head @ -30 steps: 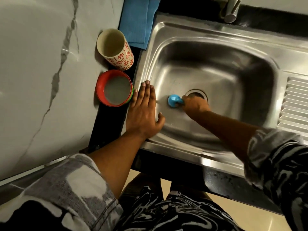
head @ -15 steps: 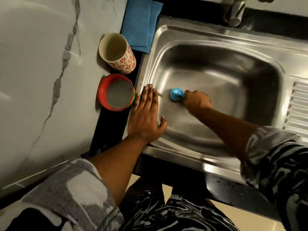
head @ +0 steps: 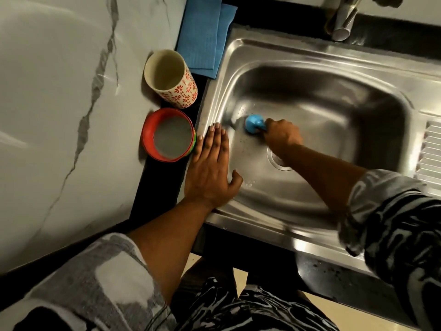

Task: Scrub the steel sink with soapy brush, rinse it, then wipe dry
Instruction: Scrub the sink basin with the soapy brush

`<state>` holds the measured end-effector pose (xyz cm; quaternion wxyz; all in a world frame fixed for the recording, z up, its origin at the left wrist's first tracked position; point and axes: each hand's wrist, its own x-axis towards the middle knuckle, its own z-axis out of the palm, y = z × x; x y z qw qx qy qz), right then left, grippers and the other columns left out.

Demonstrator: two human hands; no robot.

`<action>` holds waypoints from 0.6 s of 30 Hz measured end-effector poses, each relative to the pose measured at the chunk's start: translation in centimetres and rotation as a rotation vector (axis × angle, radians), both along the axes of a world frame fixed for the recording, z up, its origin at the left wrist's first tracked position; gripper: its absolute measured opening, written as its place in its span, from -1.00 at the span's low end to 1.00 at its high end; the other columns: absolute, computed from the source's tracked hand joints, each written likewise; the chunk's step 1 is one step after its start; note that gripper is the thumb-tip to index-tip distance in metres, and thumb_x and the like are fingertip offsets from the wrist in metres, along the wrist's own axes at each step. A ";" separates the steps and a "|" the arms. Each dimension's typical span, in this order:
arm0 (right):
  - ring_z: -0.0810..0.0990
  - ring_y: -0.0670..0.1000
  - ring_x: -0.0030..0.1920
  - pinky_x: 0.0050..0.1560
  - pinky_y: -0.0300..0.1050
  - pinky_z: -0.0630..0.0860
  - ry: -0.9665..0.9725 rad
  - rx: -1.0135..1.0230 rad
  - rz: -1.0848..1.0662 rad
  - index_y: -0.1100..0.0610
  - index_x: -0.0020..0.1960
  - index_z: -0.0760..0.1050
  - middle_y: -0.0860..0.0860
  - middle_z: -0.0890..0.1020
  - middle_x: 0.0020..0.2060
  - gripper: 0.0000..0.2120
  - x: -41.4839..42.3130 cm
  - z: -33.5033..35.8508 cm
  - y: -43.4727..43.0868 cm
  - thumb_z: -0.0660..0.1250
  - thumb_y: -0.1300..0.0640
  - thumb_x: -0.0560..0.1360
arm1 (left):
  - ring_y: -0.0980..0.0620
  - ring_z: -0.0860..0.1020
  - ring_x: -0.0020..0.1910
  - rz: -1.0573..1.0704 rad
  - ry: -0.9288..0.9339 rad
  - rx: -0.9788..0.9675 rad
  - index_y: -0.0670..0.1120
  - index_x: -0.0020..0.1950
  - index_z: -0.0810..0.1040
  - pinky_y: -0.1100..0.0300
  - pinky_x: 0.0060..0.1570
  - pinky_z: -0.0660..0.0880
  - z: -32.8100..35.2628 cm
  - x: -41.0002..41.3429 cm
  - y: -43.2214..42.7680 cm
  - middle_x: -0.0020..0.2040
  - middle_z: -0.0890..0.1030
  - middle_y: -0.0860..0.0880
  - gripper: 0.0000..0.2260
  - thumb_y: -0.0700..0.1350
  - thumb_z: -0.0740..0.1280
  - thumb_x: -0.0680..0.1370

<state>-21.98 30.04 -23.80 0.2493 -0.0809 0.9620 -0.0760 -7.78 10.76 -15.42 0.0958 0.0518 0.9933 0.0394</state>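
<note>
1. The step in hand looks to be the scrubbing; the right hand [head: 284, 134] is curled round the handle of the blue brush [head: 254, 124], whose head presses on the floor of the sink [head: 334, 111] just ahead of the knuckles.
2. To do it well, I would keep the head flat on the steel and work in short overlapping strokes; the curved corner where floor meets wall, just beyond the brush, probably needs firmer pressure.
3. Few suds show, only scattered drops near the brush; a fresh dip may help; the red bowl [head: 170, 136] of cloudy liquid, probably the soapy water, stands just beside the little finger of the left hand [head: 210, 168].
4. The left hand lies flat, fingers straight and together, holding nothing; its palm rests on the sink's rim and its thumb hangs over the basin edge; it seems to brace the body, and is best kept out of the brush's path.
5. The drain [head: 278, 161] sits just behind the right hand, partly under the wrist; the far wall and the side of the basin well away from that hand look unsoaped, though I cannot be sure.
6. Rinsing and wiping are not yet begun; the tap [head: 343, 20] stands well beyond the right hand at the far rim; the blue cloth [head: 202, 37] lies beyond the left fingertips, past the patterned cup [head: 170, 78].
</note>
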 end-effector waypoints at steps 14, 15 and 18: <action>0.65 0.24 0.07 0.08 0.12 0.58 -0.020 -0.061 -0.027 0.09 0.28 0.51 0.18 0.66 0.12 -0.68 0.5 -0.2 -2.0 0.20 -0.09 0.66 | -0.15 -0.09 0.72 0.000 0.008 0.019 -0.27 0.71 0.01 -0.17 0.66 -0.01 -0.1 -0.1 0.0 0.72 -0.03 -0.26 -0.09 0.17 0.23 0.51; 0.65 0.27 0.08 0.08 0.12 0.58 -0.031 -0.029 -0.035 0.08 0.28 0.51 0.20 0.66 0.12 -0.68 0.2 -0.3 -0.5 0.21 -0.08 0.65 | -0.15 -0.09 0.72 0.000 0.013 0.023 -0.27 0.71 0.01 -0.17 0.66 -0.01 0.0 0.0 0.0 0.72 -0.02 -0.26 -0.09 0.17 0.23 0.51; 0.63 0.30 0.13 0.13 0.12 0.56 0.032 -0.003 -0.217 0.09 0.31 0.53 0.23 0.65 0.15 -0.69 -2.2 -0.6 2.7 0.25 -0.02 0.65 | -0.15 -0.10 0.72 -0.002 0.016 0.016 -0.27 0.71 0.00 -0.17 0.66 -0.01 0.0 0.0 0.0 0.72 -0.03 -0.26 -0.10 0.16 0.24 0.52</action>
